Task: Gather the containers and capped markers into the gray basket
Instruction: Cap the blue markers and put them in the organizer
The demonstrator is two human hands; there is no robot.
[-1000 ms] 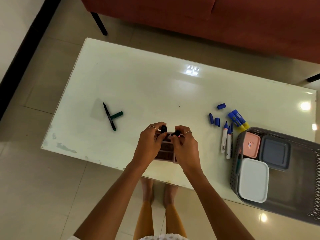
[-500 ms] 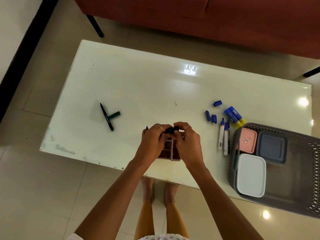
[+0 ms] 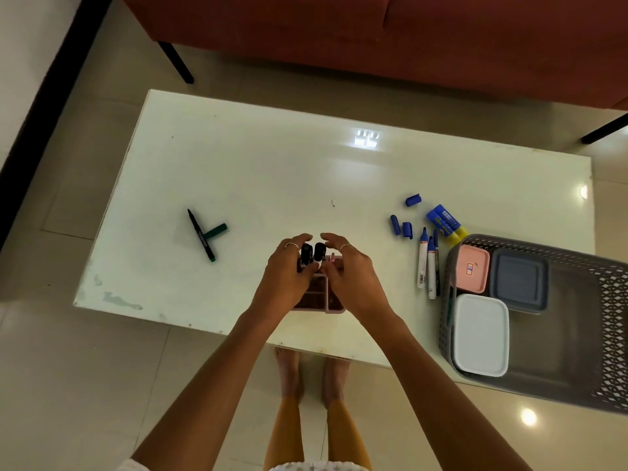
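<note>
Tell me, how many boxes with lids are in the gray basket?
3. A pink box at the far left corner, a dark gray box beside it, a white box nearest. None seems hidden.

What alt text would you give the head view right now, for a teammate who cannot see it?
Both hands, left hand and right hand, work at black-capped markers standing in a pink organizer on the white table. To the right, uncapped blue markers and loose blue caps lie beside the gray basket, which holds three lidded containers.

table [image 3: 306, 171] middle bare | blue markers [image 3: 427, 263] and caps [image 3: 401, 226] fringe gray basket [image 3: 611, 300]
</note>
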